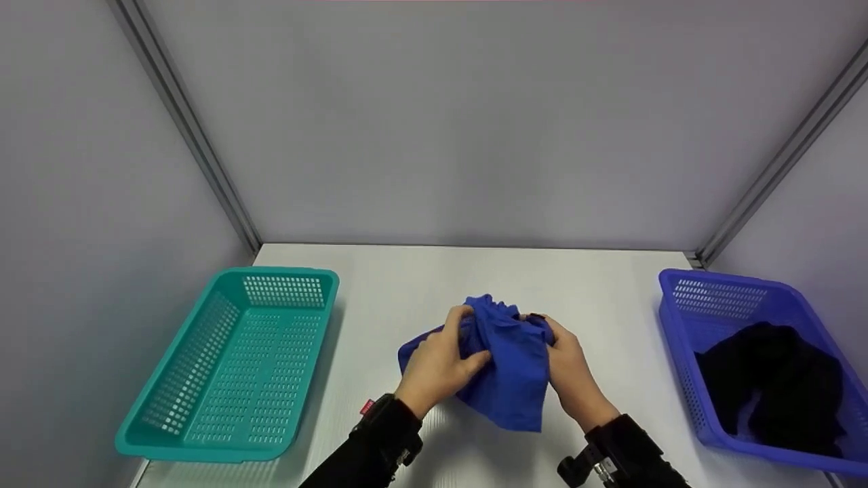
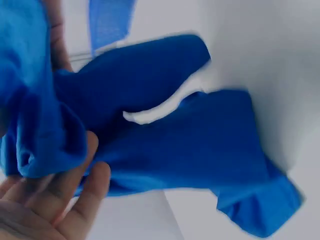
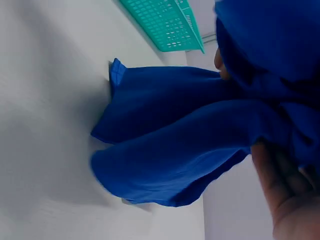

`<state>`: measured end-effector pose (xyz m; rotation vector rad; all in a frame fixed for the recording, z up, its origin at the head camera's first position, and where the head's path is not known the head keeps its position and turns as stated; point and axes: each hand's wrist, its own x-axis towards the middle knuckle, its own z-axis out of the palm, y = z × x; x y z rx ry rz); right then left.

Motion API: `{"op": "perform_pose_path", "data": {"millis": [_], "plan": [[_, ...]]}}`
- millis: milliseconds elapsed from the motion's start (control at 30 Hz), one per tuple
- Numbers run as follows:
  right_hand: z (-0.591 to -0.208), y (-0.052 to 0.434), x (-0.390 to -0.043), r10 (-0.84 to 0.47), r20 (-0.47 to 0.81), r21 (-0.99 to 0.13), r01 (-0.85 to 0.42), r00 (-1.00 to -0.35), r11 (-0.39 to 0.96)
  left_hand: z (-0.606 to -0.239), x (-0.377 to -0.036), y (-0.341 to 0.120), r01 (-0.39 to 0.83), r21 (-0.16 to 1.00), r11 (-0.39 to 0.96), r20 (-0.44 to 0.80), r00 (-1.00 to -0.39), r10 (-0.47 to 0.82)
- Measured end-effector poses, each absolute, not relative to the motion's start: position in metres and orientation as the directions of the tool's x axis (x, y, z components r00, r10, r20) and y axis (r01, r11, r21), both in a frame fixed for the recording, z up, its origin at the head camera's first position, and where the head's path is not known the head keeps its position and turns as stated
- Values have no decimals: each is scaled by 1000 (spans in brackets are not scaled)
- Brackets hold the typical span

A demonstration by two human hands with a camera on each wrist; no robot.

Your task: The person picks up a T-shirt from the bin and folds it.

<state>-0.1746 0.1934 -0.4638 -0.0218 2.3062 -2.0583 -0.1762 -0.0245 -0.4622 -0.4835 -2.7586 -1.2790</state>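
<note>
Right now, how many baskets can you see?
2: a teal basket on the left side, and a purple basket on the right side, with black cloth inside.

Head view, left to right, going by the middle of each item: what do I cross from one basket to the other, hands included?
Green basket, left hand, blue cloth, right hand, purple basket with black cloth inside.

Cloth (image 1: 512, 373) is plain blue, left basket (image 1: 237, 376) teal, right basket (image 1: 702, 329) violet-blue.
</note>
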Motion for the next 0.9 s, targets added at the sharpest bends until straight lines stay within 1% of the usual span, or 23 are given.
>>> {"op": "perform_pose_path", "data": {"millis": [67, 133, 233, 300, 433, 533, 633, 767, 833, 900], "plan": [[-465, 190, -174, -27, -29, -989, 25, -999, 149, -465, -176, -25, 314, 715, 624, 173, -945, 277], [-465, 188, -172, -15, -22, -981, 19, -1000, 194, -468, -177, -27, 342, 719, 604, 190, -934, 302], [-466, 186, -171, -4, 2, -968, -3, -1000, 251, -471, -177, -30, 396, 734, 551, 262, -915, 308], [-467, 187, -171, 11, 24, -961, -20, -1000, 277, -472, -177, -33, 439, 720, 537, 325, -897, 299], [-470, 194, -172, 54, 30, -961, -14, -998, 277, -474, -174, -39, 497, 676, 544, 417, -867, 273], [-470, 200, -173, 84, 17, -966, 5, -996, 258, -476, -174, -44, 501, 652, 569, 458, -858, 231], [-469, 208, -175, 125, 30, -965, 3, -992, 261, -480, -175, -48, 487, 647, 586, 483, -857, 179], [-468, 217, -177, 217, 75, -952, -4, -973, 307, -483, -178, -56, 485, 656, 579, 500, -853, 148], [-467, 220, -178, 262, 86, -947, 3, -961, 322, -484, -180, -60, 484, 673, 560, 489, -859, 154], [-465, 222, -178, 278, 89, -944, 8, -957, 330, -486, -181, -63, 483, 697, 530, 458, -869, 189]]}}
